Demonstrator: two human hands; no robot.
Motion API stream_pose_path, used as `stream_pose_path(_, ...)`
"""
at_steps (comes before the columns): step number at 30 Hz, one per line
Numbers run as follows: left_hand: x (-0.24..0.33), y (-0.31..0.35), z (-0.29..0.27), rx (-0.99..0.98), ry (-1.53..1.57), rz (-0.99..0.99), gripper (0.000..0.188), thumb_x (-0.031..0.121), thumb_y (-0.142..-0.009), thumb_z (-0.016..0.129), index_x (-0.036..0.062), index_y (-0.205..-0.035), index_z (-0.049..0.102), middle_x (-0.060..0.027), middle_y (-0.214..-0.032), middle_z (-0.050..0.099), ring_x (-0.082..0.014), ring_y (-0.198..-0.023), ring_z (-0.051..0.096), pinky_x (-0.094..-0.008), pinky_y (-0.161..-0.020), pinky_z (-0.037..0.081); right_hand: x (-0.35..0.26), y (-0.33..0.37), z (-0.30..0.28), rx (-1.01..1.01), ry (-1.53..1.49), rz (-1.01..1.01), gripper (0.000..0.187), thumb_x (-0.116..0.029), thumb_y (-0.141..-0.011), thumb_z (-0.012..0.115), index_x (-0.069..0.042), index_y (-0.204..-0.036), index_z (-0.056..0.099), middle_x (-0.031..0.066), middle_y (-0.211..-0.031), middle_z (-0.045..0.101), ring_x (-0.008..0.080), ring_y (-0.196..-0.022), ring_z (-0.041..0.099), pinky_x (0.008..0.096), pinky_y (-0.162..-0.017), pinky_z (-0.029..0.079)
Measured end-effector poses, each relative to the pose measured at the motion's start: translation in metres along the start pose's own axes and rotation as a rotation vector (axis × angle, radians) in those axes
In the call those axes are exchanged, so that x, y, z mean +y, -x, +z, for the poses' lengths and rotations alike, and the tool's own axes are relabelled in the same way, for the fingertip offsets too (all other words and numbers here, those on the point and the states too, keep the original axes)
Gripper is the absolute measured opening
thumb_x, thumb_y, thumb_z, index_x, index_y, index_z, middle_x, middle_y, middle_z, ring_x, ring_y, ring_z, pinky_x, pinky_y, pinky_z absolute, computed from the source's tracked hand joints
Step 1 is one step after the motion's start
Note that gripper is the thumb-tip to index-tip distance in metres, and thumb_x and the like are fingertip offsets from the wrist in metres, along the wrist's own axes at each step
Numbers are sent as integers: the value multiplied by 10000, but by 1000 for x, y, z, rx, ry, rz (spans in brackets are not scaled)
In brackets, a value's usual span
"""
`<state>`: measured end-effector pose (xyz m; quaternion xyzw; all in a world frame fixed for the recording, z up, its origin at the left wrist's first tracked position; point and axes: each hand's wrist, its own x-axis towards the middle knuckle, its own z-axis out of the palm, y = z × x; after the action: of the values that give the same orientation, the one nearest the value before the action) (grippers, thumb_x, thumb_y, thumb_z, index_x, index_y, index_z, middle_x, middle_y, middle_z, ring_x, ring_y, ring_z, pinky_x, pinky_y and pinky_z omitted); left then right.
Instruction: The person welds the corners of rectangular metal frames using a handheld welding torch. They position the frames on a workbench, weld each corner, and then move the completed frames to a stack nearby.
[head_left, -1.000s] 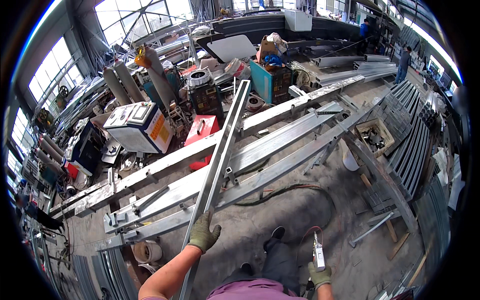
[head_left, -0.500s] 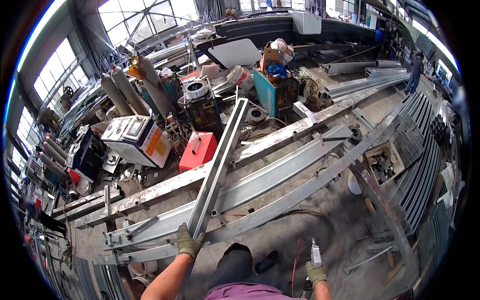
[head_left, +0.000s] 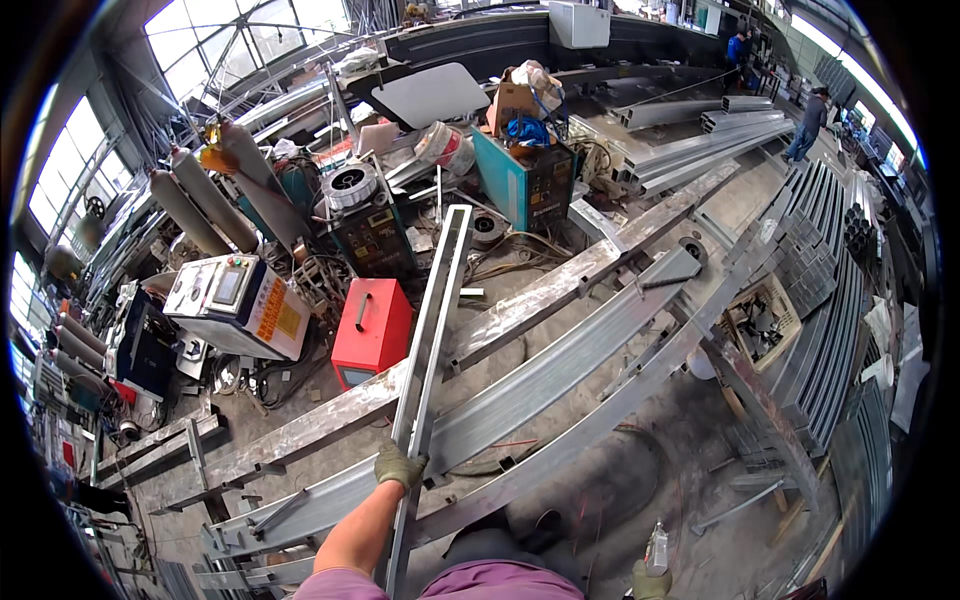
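My left hand [head_left: 399, 466], in a green work glove, grips a long grey steel channel [head_left: 436, 315] about a third of the way up its length. The channel runs from near my body up and away over the steel beams [head_left: 560, 370] on the floor. My right hand [head_left: 650, 580], also gloved, is at the lower edge and holds a small clear bottle-like object [head_left: 657, 549] upright.
A red box [head_left: 372, 331] and a white control cabinet [head_left: 238, 304] stand left of the channel. Behind are a teal welding machine [head_left: 527, 179], grey gas cylinders [head_left: 190, 212] and stacked steel profiles [head_left: 830, 310]. Two people [head_left: 812, 120] stand far right.
My view has moved forward over the beams. The channel has swung a little more upright in the picture, with my left hand holding it throughout. My right hand stays low with its object.
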<state>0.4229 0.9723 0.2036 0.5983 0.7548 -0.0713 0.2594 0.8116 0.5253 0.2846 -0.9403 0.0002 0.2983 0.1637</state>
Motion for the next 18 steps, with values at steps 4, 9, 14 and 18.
stream_pose_path(4,-33,-15,-7,16,132,82,970,543,-660,947,-17,-1337,537,-298,-1266,690,-441,-1138,707,-474,-972,575,9,-8,41,38,-102,-59,548,-382,-847,825,-16,-1234,698,202,-1132,731,347,-1050,716,449,-907,571)
stream_pose_path(9,-67,-39,-33,-251,530,48,909,374,-733,955,-54,-1394,500,-221,-1228,714,-348,-1099,719,-452,-961,582,0,-8,68,51,-165,-132,546,-298,-778,899,30,-1165,696,164,-1016,759,289,-955,751,429,-849,597)
stream_pose_path(14,-89,-58,2,3,428,210,819,347,-819,869,-54,-1424,491,-285,-1355,644,-414,-1234,654,-462,-1070,523,8,-25,89,144,-239,-339,525,-256,-811,884,-5,-1217,665,116,-919,735,250,-812,726,416,-744,595)
stream_pose_path(18,-73,-45,34,574,-61,189,793,484,-850,799,-32,-1395,542,-304,-1393,600,-462,-1278,600,-509,-1099,489,-11,-34,80,-81,-462,-192,474,-223,-845,862,-44,-1230,652,68,-819,680,178,-619,653,378,-560,538)
